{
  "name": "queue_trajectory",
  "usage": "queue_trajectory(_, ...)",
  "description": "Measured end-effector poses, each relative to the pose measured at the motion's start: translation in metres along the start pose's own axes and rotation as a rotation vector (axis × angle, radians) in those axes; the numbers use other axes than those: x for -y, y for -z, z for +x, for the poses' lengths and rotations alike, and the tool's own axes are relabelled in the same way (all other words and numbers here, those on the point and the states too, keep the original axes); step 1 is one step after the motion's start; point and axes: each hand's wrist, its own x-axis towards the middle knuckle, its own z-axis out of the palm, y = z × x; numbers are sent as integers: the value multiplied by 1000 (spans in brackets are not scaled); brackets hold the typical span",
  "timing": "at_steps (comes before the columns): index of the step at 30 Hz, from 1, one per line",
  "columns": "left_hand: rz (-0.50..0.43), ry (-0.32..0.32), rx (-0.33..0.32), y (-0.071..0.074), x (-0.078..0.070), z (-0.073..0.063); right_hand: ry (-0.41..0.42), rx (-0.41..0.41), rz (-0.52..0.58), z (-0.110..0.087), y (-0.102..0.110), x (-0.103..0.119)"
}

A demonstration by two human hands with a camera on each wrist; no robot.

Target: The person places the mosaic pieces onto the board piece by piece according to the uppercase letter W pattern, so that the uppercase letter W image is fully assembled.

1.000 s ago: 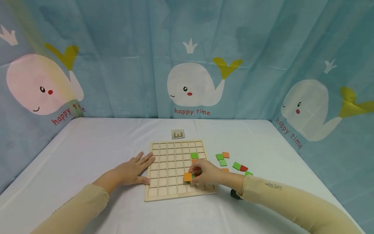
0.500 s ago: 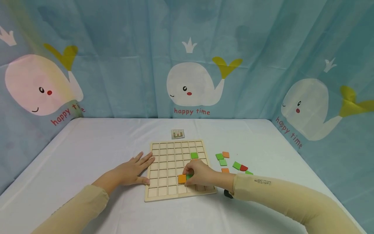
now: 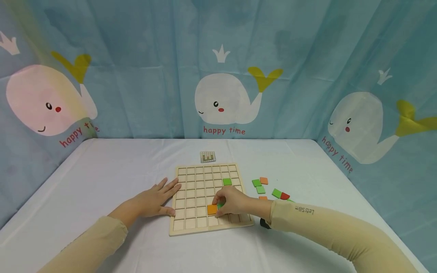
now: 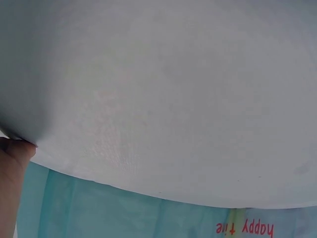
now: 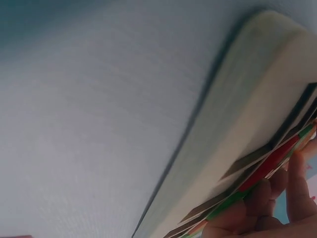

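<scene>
Your right hand (image 3: pixel 233 201) pinches the orange tile (image 3: pixel 212 209), carried further left and seemingly settling into the board (image 3: pixel 190 212) beneath; your left hand (image 3: pixel 154 199) rests, fingers spread.

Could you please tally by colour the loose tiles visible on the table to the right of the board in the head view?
Green tiles: 4, one partly hidden
Orange tiles: 2
Red tile: 1
Total: 7 visible; the right sleeve may hide more.
</scene>
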Motion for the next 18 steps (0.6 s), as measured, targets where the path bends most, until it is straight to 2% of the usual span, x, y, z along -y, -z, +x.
queue_trajectory(8, 10, 9, 2, -1, 1, 1, -23, -19, 49, -3, 7, -5)
queue_trajectory(18, 7, 9, 7, 2, -3, -2, -70, -69, 148, -19, 44, -30)
